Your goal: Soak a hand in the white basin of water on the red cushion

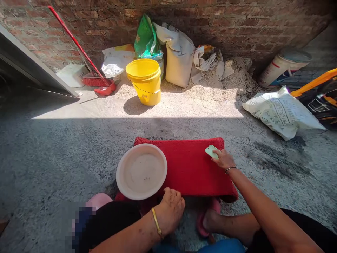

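Observation:
A low bench covered in red cloth stands in front of me. My right hand pinches a pale green phone with rounded corners, over the cloth's right side. On the cloth's left part sits a wide whitish basin, with a few small dark specks on its bottom. My left hand, with a gold bangle on the wrist, is curled closed by the bench's front edge, right of the basin. Its fingertips point away and the inside of the grip is hidden.
Beyond the bench stands a yellow bucket on the concrete floor. Full sacks lean on the brick wall. A red broom and dustpan are at the left. A white bag lies at the right, near a white pail.

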Tool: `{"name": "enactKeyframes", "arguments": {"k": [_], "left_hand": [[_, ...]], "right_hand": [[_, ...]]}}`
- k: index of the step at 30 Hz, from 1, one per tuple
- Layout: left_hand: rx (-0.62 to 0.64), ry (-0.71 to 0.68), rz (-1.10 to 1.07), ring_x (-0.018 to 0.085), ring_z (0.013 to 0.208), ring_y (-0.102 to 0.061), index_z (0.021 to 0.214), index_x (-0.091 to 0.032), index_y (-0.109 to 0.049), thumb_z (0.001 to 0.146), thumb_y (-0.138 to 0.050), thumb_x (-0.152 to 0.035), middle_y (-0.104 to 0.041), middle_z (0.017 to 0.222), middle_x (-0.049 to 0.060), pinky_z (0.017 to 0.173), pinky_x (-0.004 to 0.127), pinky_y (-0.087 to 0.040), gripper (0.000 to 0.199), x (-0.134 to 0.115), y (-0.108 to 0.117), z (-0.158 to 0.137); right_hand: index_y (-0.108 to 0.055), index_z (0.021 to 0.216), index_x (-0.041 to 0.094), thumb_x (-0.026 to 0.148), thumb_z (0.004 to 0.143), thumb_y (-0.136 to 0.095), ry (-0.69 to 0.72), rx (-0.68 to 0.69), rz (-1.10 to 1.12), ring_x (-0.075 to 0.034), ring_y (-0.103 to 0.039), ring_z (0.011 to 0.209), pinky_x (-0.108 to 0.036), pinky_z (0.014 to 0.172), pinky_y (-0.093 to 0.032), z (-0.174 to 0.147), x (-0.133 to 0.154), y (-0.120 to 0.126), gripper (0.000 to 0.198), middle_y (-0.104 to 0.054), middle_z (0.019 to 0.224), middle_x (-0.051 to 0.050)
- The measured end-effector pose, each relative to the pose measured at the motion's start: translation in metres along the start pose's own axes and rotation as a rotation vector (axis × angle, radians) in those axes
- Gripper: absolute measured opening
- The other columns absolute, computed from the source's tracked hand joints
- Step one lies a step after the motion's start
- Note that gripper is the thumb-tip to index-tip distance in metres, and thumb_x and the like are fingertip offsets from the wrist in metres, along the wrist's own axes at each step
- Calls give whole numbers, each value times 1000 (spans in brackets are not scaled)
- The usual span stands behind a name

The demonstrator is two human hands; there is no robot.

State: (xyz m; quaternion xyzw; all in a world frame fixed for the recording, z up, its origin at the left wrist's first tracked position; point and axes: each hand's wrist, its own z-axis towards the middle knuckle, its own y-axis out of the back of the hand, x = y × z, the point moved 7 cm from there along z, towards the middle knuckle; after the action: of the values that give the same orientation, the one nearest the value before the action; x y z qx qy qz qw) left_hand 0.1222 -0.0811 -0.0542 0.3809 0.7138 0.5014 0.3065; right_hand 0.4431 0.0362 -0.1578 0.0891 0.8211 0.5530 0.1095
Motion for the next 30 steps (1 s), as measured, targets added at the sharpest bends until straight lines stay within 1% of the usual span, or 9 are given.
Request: {"name": "enactKeyframes", "arguments": {"k": [5,8,11,17,19,20,22,25,30], "left_hand": [[45,24,-26,26,97,-56,117,-19,-63,88,-48,-19,-63,105,14,91,51,-37,33,5,0,9],[34,3,10,25,93,-57,113,-18,-63,88,-46,-19,-63,101,13,89,49,-39,30,7,1,13],[39,-1,56,25,92,-59,110,-17,-64,90,-44,-18,-63,99,12,88,48,-41,28,10,3,15],[71,-4,-33,25,106,-60,120,-18,-59,93,-41,-20,-64,113,13,94,46,-42,32,22,16,10],[89,43,-88,24,110,-60,121,-19,-58,94,-41,-21,-63,118,13,95,44,-43,32,36,25,11],[106,82,-113,24,110,-60,119,-19,-59,94,-41,-21,-64,118,12,94,44,-44,31,45,30,12],[152,164,-158,24,108,-62,114,-19,-61,92,-43,-19,-65,118,12,91,42,-46,29,64,41,15],[180,271,-206,26,110,-63,113,-17,-62,89,-46,-16,-65,120,14,89,43,-48,29,91,56,13],[48,400,-249,30,111,-63,114,-14,-63,84,-50,-15,-65,122,19,89,46,-48,33,112,62,-17]], "right_hand": [[-55,132,33,44,86,-58,501,21,36,-26,-48,108,-36,90,-33,-25,192,2,48,-50,124,-10],[-53,133,34,47,85,-58,592,62,52,-25,-47,110,-37,93,-32,-28,231,-5,50,-49,127,-10],[-54,134,34,42,85,-60,478,88,21,-25,-48,112,-38,94,-32,-19,177,-11,50,-49,129,-10],[-62,127,27,31,89,-49,-259,168,-107,-30,-57,105,-40,84,-39,-34,-102,-8,40,-55,122,-16],[-65,123,28,31,87,-52,-479,212,-88,-31,-58,105,-40,82,-41,-56,-165,-3,39,-55,123,-17],[-65,124,29,33,86,-54,-526,214,-64,-32,-59,104,-40,81,-42,-66,-180,0,40,-55,124,-17],[-61,129,31,39,84,-56,-474,158,-5,-30,-61,102,-39,80,-44,-83,-177,8,46,-56,123,-16],[-58,132,30,45,85,-51,-231,31,94,-27,-62,100,-37,83,-47,-116,-119,10,50,-60,114,-11],[-62,125,37,43,77,-52,78,-25,285,-27,-63,100,-36,89,-49,-194,-33,-32,49,-62,109,-5]]}}
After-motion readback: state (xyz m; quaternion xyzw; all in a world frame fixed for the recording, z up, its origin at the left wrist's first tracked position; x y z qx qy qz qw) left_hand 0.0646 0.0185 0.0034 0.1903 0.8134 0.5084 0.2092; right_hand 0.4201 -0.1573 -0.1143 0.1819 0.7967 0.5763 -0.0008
